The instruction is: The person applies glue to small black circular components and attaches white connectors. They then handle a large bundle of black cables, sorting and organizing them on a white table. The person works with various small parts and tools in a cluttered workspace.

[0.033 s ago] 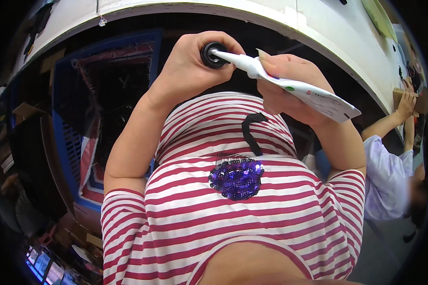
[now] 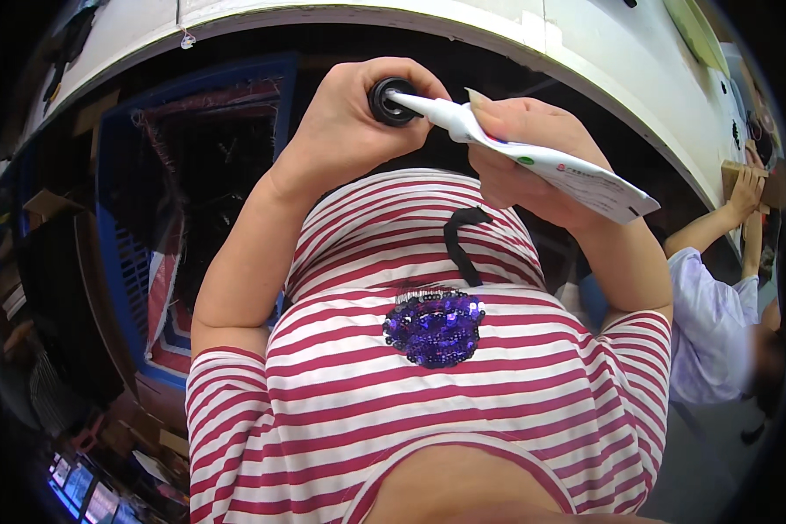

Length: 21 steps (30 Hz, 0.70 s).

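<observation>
My left hand (image 2: 358, 118) is wrapped round a black cylindrical part (image 2: 377, 103), whose round open end with a shiny inside faces up. Most of its length is hidden in the fist. My right hand (image 2: 537, 157) pinches a white squeeze tube (image 2: 576, 179) with a long tapered nozzle. The nozzle tip reaches into the opening of the black part. Printing and a green spot mark the tube's flat side. Both hands are held up in front of my body, near the edge of a white table.
The white table (image 2: 341, 19) curves across the top. A blue plastic crate (image 2: 113, 210) with dark contents stands low at the left. At the right, a co-worker's hand (image 2: 746, 190) is at a cardboard-coloured block (image 2: 732, 179). Boxes lie at the lower left.
The tube and my right hand have shifted very slightly to the left. My left hand and the black part look the same.
</observation>
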Available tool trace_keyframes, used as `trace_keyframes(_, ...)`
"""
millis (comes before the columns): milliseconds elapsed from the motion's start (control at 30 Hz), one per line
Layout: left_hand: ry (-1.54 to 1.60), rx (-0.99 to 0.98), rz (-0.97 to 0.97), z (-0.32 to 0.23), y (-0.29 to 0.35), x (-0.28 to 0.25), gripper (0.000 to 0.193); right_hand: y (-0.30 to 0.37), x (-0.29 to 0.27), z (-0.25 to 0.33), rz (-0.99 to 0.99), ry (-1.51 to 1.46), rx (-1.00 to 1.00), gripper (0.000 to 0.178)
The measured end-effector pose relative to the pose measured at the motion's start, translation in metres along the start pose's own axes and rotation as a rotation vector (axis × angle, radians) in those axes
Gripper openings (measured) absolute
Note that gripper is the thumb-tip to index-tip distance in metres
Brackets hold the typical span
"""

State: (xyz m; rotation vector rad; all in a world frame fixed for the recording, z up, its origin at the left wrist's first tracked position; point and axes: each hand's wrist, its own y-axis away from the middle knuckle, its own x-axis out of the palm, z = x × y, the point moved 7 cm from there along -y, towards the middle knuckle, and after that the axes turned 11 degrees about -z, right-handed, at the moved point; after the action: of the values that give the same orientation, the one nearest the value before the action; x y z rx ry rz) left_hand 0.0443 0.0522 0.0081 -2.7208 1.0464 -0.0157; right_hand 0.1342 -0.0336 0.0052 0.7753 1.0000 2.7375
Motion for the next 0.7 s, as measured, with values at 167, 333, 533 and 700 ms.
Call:
trace_keyframes(167,-0.039,-0.049,0.04,0.011,0.001,0.0,0.018,0.005,0.007,0.016,-0.064,0.496,-0.284,0.031)
trace_keyframes(333,-0.044,-0.067,0.043,0.017,0.0,0.0,0.02,0.002,0.005,0.025,-0.046,0.628,-0.313,0.033)
trace_keyframes(533,-0.05,-0.052,0.04,0.017,-0.002,0.003,0.021,-0.002,0.002,0.026,-0.092,0.558,-0.143,0.026)
trace_keyframes(700,-0.023,-0.128,0.021,0.014,-0.005,0.001,0.018,-0.001,-0.008,0.028,-0.01,0.335,-0.016,0.029)
